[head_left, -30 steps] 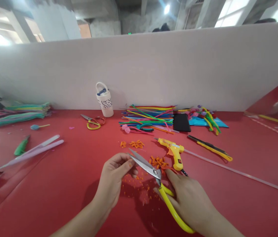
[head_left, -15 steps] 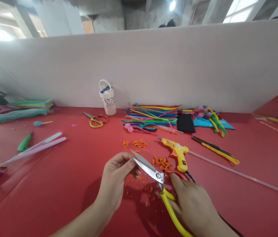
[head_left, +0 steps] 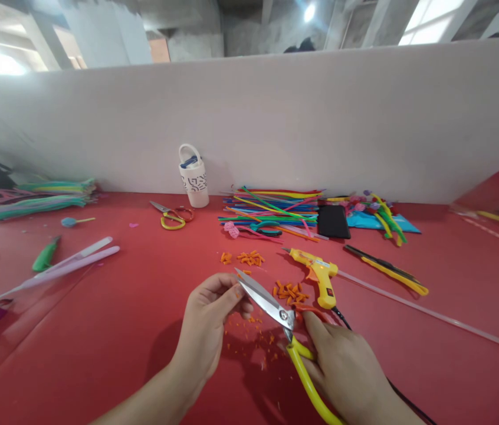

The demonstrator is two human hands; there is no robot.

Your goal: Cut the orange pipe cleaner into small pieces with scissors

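Observation:
My right hand is wrapped round the red and yellow handles of a large pair of scissors. The blades point up and left, nearly closed, with their tips by my left fingertips. My left hand is closed in a pinch at the blades; a bit of orange shows there, mostly hidden by the thumb and blade. Just beyond lie small piles of short orange pieces, one pile past the tips and another pile right of the blades. Fine orange scraps are scattered beneath the scissors.
A yellow glue gun lies right of the piles, its cord running behind my right hand. Farther back are colourful pipe cleaners, a black phone, a white tumbler and smaller scissors. Black-and-yellow tweezers lie at right.

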